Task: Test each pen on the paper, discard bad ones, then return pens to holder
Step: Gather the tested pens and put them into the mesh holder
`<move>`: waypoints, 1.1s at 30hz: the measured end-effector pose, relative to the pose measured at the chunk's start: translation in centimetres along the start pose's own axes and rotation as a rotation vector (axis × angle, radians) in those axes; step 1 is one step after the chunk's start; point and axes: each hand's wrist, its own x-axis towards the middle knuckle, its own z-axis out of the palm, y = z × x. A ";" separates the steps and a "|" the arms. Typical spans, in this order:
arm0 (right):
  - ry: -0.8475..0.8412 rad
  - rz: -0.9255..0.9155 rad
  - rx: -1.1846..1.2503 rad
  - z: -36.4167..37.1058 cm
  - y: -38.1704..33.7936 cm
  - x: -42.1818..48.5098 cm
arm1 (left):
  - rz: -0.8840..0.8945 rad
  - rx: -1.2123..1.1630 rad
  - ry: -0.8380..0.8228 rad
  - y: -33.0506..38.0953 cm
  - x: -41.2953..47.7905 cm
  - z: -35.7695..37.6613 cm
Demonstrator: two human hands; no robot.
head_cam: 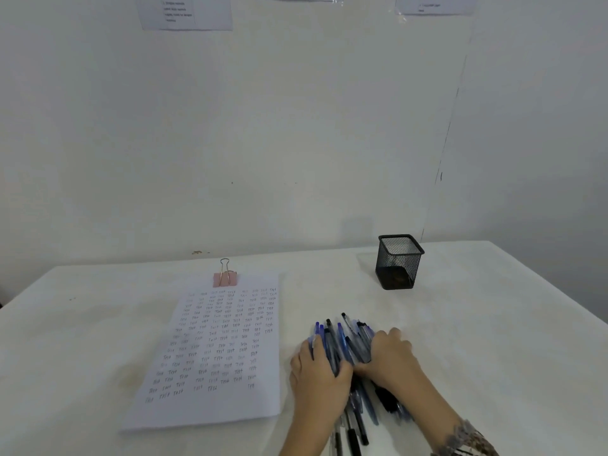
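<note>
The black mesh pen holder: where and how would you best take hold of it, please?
Probably by two opposite flat walls of the black square wire-mesh pen holder, near its rim, from the near side: it stands upright and alone.

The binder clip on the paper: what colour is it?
The clip is pink, seen in head view.

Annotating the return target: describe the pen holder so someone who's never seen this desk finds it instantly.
Start at the white-covered table and look along its far edge by the wall, right of centre. Beyond the pens and right of the written paper stands the pen holder. It is the only upright black mesh cup, square-rimmed.
</note>
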 end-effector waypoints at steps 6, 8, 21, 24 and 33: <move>0.004 -0.075 0.030 -0.1 -0.3 0.4 | 0.006 -0.017 0.034 0.2 0.1 0.6; 0.036 -0.098 0.011 -0.1 -0.5 0.7 | 0.010 -0.029 0.034 0.2 0.1 0.6; 0.023 -0.071 0.064 -1.7 0.4 1.7 | -0.008 0.011 0.004 0.7 -0.2 0.2; -0.045 -0.040 0.360 -2.6 1.4 2.2 | -0.031 0.055 -0.004 1.0 -0.2 0.3; 0.020 -0.187 0.936 -3.2 2.1 1.7 | -0.107 0.235 -0.046 2.0 0.0 0.9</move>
